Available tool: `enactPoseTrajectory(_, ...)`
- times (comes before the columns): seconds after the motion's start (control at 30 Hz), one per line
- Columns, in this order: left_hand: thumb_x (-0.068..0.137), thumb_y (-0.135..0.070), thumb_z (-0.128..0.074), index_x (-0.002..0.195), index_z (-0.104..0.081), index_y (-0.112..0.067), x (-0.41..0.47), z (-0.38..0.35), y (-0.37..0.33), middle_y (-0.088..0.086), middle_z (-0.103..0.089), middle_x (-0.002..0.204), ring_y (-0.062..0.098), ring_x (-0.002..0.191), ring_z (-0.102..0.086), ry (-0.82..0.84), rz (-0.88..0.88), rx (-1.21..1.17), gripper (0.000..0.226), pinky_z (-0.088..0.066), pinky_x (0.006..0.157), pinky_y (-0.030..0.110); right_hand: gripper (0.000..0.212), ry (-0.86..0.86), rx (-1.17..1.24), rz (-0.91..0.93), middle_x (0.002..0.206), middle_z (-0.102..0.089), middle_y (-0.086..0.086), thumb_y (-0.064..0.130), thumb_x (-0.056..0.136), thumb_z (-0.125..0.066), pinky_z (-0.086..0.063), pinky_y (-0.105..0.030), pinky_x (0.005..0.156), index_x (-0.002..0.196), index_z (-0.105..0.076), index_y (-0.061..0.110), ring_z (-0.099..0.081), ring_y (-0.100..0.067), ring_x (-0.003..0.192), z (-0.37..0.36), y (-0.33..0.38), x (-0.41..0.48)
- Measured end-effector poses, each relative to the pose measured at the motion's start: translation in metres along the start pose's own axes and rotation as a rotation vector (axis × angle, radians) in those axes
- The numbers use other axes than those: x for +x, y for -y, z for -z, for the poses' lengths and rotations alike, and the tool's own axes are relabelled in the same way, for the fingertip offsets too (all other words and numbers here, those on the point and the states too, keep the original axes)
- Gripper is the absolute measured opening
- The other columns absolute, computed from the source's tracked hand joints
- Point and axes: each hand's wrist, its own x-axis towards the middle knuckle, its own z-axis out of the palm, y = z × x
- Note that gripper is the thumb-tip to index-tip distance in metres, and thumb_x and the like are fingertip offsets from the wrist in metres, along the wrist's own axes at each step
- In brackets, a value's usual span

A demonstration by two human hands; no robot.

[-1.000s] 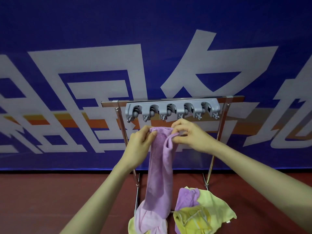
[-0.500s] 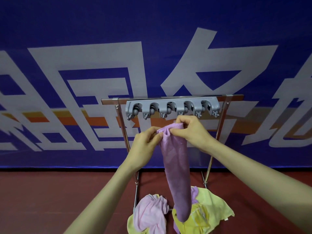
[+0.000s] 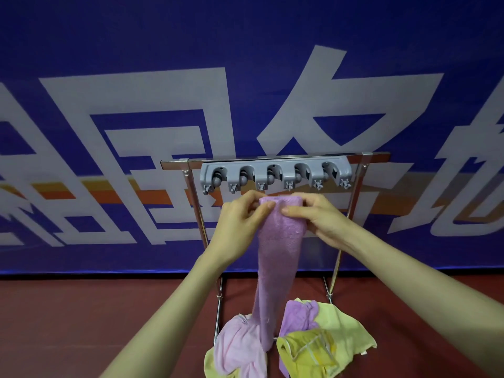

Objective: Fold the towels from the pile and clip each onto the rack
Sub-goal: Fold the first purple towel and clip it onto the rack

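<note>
Gripping the top edge of a purple towel (image 3: 278,257), left hand (image 3: 240,222) and right hand (image 3: 321,219) pinch it with fingers closed, just below the grey clips (image 3: 275,174) of the rack (image 3: 191,186). Pile (image 3: 313,347) lies beneath on the floor (image 3: 81,323).

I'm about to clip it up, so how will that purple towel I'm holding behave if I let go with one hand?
The purple towel is probably floppy: it hangs straight down from both hands' grip, left hand and right hand. It looks light, held by fingertips alone. The folded top would likely fall open, since only the pinch holds it.
</note>
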Motion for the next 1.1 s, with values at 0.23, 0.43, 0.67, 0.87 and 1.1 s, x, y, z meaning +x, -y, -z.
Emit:
enactPoseTrajectory(0.23,0.089,-0.028,-0.063,0.100,-0.060,-0.015,0.000,-0.002,-0.001,-0.006,-0.065,0.076,0.002,0.071,-0.062,-0.077,0.021,-0.149,0.017,-0.052,0.063,0.019,0.014,-0.099,0.138,0.150,0.095,-0.072,-0.011,0.005,0.083,-0.063,-0.052,-0.034,0.079,0.095,-0.071,0.006,-0.067,-0.020,0.091,-0.007,0.005,0.000)
enactPoseTrajectory(0.43,0.072,-0.031,-0.076,0.121,-0.048,-0.012,-0.016,-0.017,0.039,0.002,-0.064,0.109,0.002,0.095,-0.063,-0.085,0.260,-0.562,0.060,-0.053,0.081,0.020,0.014,-0.150,0.193,0.234,0.092,-0.070,-0.005,0.004,0.087,-0.058,-0.053,-0.024,0.074,0.098,-0.067,0.006,-0.066,-0.012,0.086,-0.025,0.027,0.004)
enactPoseTrajectory(0.67,0.067,-0.023,-0.084,0.096,-0.070,-0.022,-0.037,-0.057,0.074,0.000,-0.074,0.103,0.010,0.100,-0.068,0.273,0.498,-0.449,0.032,-0.055,0.090,0.033,0.009,-0.160,0.329,0.210,0.089,-0.065,-0.004,0.011,0.092,-0.055,-0.054,-0.024,0.072,0.097,-0.063,0.009,-0.064,-0.013,0.083,-0.038,0.067,0.007)
enactPoseTrajectory(0.87,0.072,-0.021,-0.082,0.112,-0.065,-0.022,-0.042,-0.075,0.110,-0.001,-0.070,0.115,0.010,0.105,-0.065,0.500,0.524,-0.292,0.043,-0.053,0.090,0.025,0.008,-0.251,0.505,0.248,0.084,-0.066,-0.005,0.011,0.092,-0.056,-0.057,-0.026,0.069,0.096,-0.062,0.007,-0.066,-0.014,0.078,-0.025,0.100,0.003)
enactPoseTrajectory(1.1,0.062,-0.038,-0.084,0.098,-0.074,-0.004,-0.048,-0.068,0.142,0.015,-0.073,0.105,0.028,0.102,-0.068,0.544,0.592,-0.289,0.051,-0.049,0.096,0.050,0.007,-0.398,0.642,0.355,0.076,-0.068,-0.004,0.005,0.090,-0.058,-0.056,-0.027,0.069,0.085,-0.063,0.007,-0.067,-0.014,0.072,0.000,0.114,0.008)
